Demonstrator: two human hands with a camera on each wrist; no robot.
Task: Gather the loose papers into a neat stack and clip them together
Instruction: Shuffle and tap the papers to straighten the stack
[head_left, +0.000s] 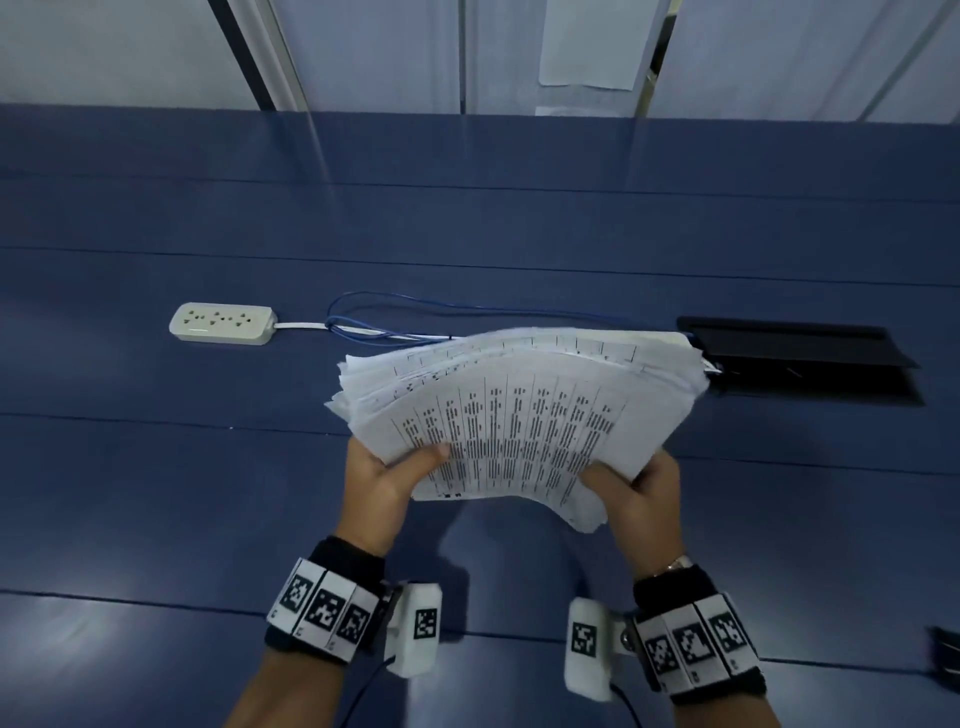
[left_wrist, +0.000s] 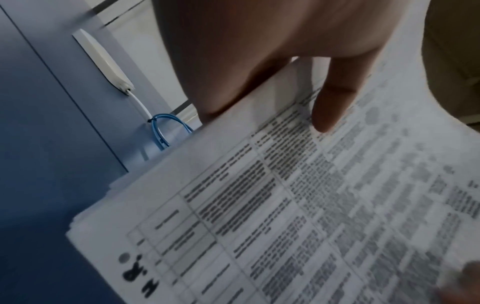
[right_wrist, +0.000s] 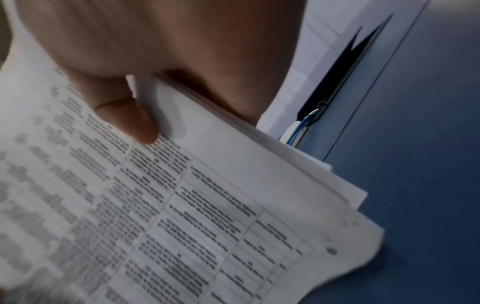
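A thick stack of white printed papers (head_left: 519, 415) with tables of text is held up above the blue table (head_left: 208, 467), its sheets fanned and uneven at the edges. My left hand (head_left: 387, 475) grips the stack's near left corner, thumb on top, fingers underneath. My right hand (head_left: 641, 480) grips the near right corner the same way. The left wrist view shows my left thumb pressed on the top sheet of the papers (left_wrist: 285, 205). In the right wrist view the right thumb lies on the papers (right_wrist: 182, 205). No clip is visible in my hands.
A white power strip (head_left: 222, 323) lies at the left with its cord and a blue cable (head_left: 395, 317) running right. A black open cable hatch (head_left: 800, 358) sits right of the stack. A small dark object (head_left: 946, 654) shows at the right edge.
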